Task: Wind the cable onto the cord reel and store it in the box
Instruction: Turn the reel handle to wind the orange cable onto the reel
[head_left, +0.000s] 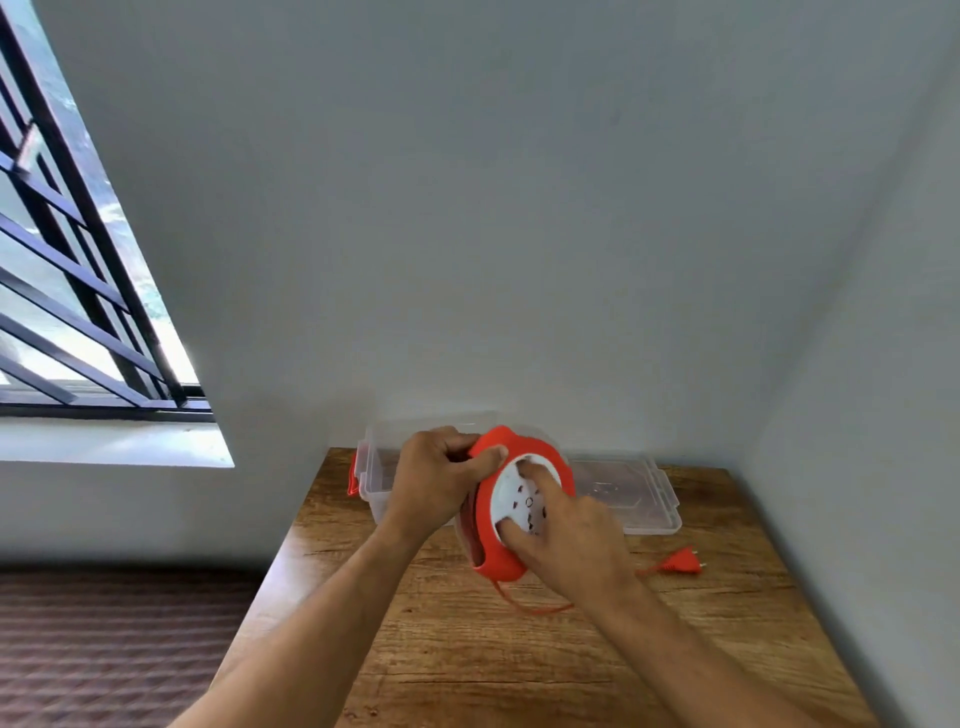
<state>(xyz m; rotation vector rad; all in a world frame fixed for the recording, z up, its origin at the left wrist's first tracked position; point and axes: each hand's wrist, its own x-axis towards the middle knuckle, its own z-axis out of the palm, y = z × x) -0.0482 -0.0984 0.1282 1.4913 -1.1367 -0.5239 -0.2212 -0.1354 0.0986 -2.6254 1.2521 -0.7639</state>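
Note:
An orange cord reel (498, 564) with a white socket face is held upright above the wooden table (467, 649). My left hand (434, 483) grips its upper left rim. My right hand (566, 540) presses fingers into the white face. A short loop of orange cable (535, 609) hangs under the reel and runs behind my right wrist to the orange plug (678, 562), which lies on the table to the right. The clear plastic box (379, 462) with orange latches stands open behind the reel.
The box's clear lid (634, 493) lies flat to the right of the box, near the wall. Walls close the table in at the back and right. A barred window (78, 291) is at the left, and a dark patterned surface (119, 644) lies below the table's left edge.

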